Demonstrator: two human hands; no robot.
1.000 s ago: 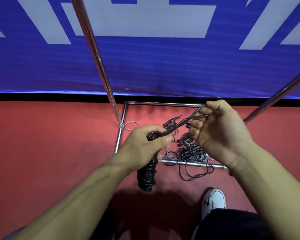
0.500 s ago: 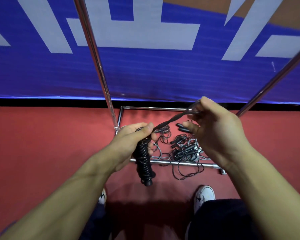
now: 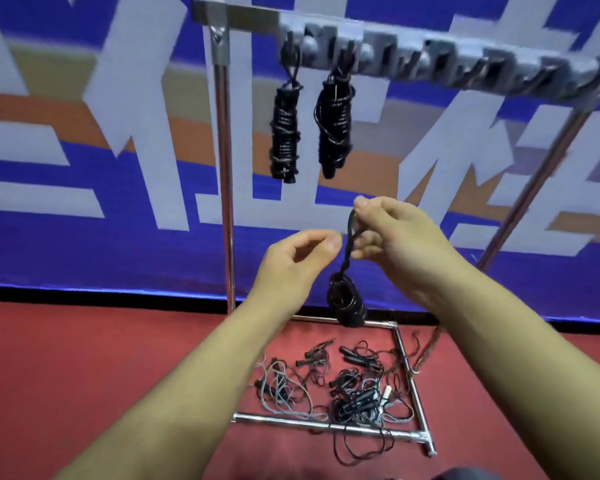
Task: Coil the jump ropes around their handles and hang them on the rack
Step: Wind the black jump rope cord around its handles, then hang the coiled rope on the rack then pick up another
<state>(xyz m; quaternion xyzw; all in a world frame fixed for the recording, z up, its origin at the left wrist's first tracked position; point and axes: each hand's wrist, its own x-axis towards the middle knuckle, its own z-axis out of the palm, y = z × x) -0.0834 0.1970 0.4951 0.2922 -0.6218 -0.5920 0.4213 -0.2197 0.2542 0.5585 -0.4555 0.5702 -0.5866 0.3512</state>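
Note:
A coiled black jump rope bundle [image 3: 347,304] dangles from its loop, which my right hand [image 3: 392,237] pinches at the top. My left hand [image 3: 297,261] is just left of the loop with curled fingers; the thumb and forefinger tips are close to the cord, and contact is unclear. Above, two coiled black ropes [image 3: 284,133] [image 3: 335,128] hang from hooks at the left end of the metal rack bar [image 3: 430,60]. Several loose jump ropes [image 3: 347,386] lie tangled on the red floor inside the rack's base.
The rack's left upright pole [image 3: 226,188] stands beside my left hand, and the right pole [image 3: 534,188] slants behind my right arm. Base bars [image 3: 326,426] frame the rope pile. A blue banner wall [image 3: 84,244] is directly behind. Several hooks to the right carry nothing.
The view has tilted up to show the rack bar. My left hand has let go of the coiled bundle, which now hangs from my raised right hand.

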